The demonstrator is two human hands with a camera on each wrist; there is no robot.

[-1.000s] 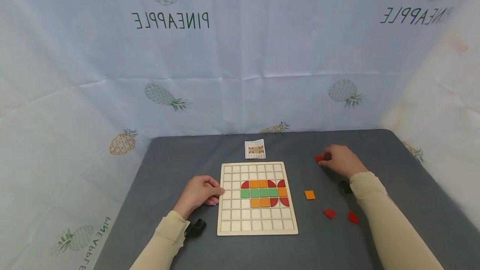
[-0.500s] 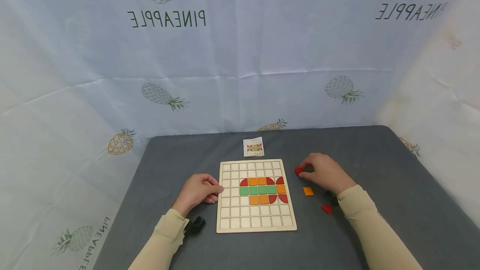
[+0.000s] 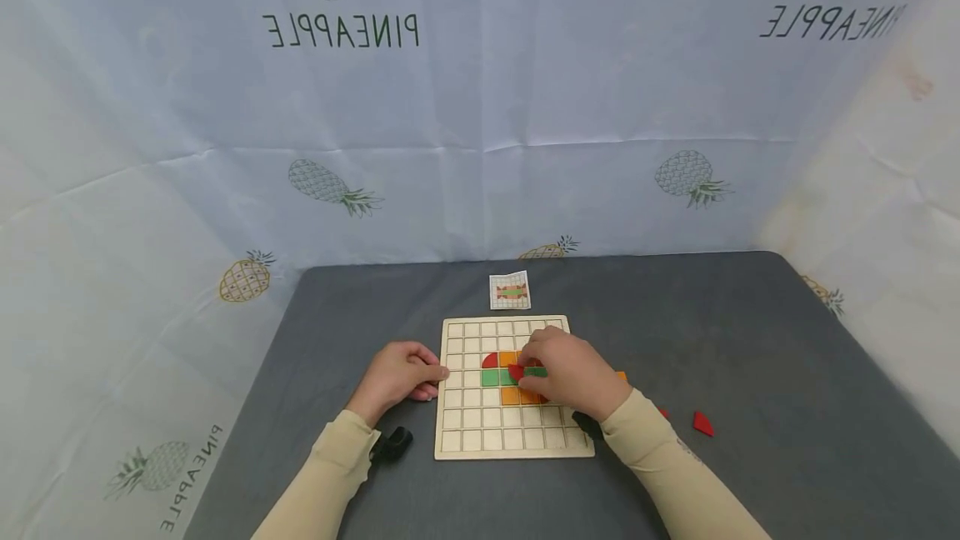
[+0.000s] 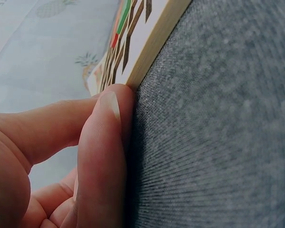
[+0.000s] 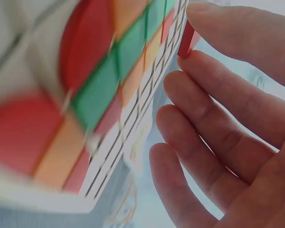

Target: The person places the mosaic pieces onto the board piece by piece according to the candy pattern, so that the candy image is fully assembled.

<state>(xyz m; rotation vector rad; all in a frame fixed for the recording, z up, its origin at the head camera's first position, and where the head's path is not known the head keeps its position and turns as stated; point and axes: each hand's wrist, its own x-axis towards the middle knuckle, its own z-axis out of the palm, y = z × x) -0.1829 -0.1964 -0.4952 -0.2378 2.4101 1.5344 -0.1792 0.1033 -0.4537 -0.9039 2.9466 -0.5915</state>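
A pale wooden grid board (image 3: 468, 442) lies on the table, with red, orange and green tiles set in its middle rows. At its left edge is my left hand (image 3: 401, 379), thumb and index fingertips together on the rim; the left wrist view shows that thumb (image 4: 104, 152) right against the board's side. Over the tile pattern, my right hand (image 3: 573, 373) pinches a red quarter-round tile (image 3: 515, 372) between thumb and index finger. From the right wrist, this red tile (image 5: 186, 40) shows edge-on, the other fingers spread below it. The hand covers the pattern's right part in the head view.
A small printed pattern card (image 3: 510, 291) lies behind the board. To the right, an orange tile (image 3: 622, 376) and a red tile (image 3: 702, 423) lie on the grey table (image 3: 795, 340); the right sleeve partly hides another red tile (image 3: 664, 413).
My right hand has carried the red tile from the table's right side leftward, past the orange tile, to over the board. The left hand stays at the board's left edge.
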